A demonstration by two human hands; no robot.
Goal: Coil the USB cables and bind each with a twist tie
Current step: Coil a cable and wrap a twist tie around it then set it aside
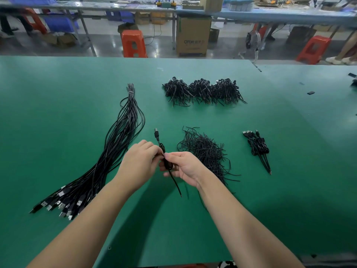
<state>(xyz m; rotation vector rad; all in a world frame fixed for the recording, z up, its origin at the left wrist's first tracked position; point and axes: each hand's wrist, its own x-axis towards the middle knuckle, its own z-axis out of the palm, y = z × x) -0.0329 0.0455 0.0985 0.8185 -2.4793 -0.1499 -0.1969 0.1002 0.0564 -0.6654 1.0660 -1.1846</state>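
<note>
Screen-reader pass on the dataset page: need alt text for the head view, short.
Both hands, left hand and right hand, hold a coiled black USB cable above a green table. A long bundle of uncoiled cables lies left, loose twist ties right, finished coils behind.

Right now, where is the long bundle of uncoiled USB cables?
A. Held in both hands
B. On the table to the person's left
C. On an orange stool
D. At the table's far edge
B: the uncoiled bundle lies on the green table, beside the left hand.
</note>
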